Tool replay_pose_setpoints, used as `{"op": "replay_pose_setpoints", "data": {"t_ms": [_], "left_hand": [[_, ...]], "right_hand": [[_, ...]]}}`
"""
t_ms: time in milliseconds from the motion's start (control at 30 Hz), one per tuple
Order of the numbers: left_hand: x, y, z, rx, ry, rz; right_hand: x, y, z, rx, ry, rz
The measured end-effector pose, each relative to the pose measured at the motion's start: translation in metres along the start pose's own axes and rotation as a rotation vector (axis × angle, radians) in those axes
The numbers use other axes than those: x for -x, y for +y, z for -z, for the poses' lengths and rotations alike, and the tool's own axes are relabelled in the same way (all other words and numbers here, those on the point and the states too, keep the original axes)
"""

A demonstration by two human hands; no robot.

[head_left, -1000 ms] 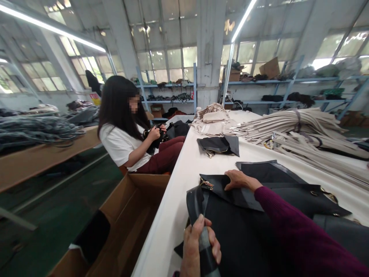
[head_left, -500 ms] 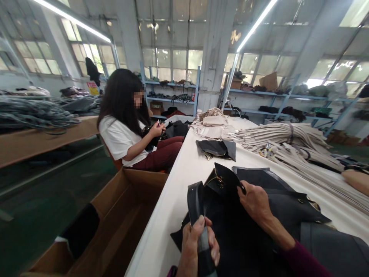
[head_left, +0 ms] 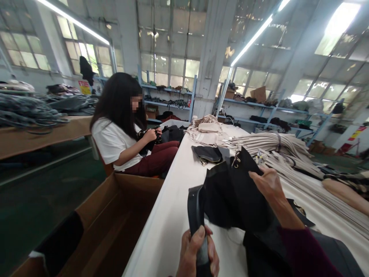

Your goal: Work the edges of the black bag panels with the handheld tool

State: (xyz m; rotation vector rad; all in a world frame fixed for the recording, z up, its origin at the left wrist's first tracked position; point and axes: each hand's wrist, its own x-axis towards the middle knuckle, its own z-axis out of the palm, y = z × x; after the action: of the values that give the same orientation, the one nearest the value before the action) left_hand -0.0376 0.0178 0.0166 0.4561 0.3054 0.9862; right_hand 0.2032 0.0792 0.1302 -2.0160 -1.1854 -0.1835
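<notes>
The person's own body appears only as two forearms and two bare hands at the lower edge of the head view. The right arm wears a long sleeve [head_left: 305, 252] of dark maroon knit fabric, reaching to the wrist. The left hand [head_left: 197, 254] and right hand [head_left: 269, 184] carry no gloves, rings or watch.

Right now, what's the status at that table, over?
Left hand gripping black strap. Right hand lifting black fabric panel off white table. Seated co-worker and open cardboard box alongside, apart.
</notes>
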Motion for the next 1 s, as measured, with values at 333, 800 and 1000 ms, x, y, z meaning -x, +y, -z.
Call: {"op": "replay_pose_setpoints", "data": {"t_ms": [333, 800, 1000], "left_hand": [[0.001, 0.001, 0.0, 0.017, -0.074, 0.001], [0.0, -0.002, 0.003, -0.002, -0.136, -0.027], [0.0, 0.0, 0.0, -0.028, -0.055, -0.016]], "right_hand": [[0.064, 0.029, -0.009, -0.702, -0.51, -0.169], [0.09, 0.021, -0.002, -0.624, -0.626, -0.109], [0.097, 0.017, 0.009, -0.592, -0.684, -0.076]]}}
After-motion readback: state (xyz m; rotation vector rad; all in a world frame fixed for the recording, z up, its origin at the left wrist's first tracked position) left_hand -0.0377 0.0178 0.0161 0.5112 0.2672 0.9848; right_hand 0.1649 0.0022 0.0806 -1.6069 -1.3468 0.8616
